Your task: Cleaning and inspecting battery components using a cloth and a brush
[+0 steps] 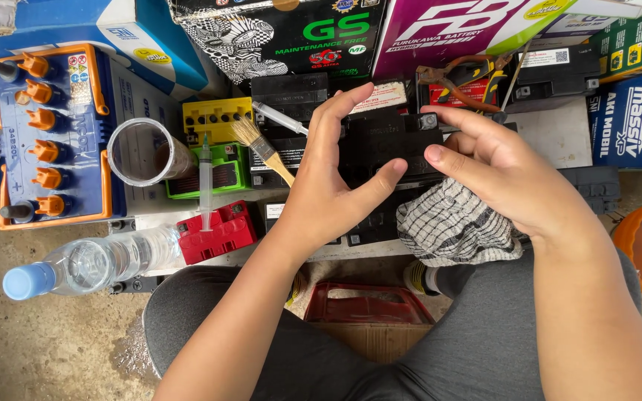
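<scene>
Black small battery just beyond both sets of fingers, framed between left hand and right hand. Spread open, gripping nothing; checked cloth tucked under right palm. Wiping apparently unfinished.

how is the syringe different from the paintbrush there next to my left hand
The syringe is clear plastic and lies straight up and down in the view; the paintbrush has a wooden handle with tan bristles and lies slanted. The syringe rests across the green and red boxes, the paintbrush nearer the left hand. Both are slim tools lying untouched.
</scene>
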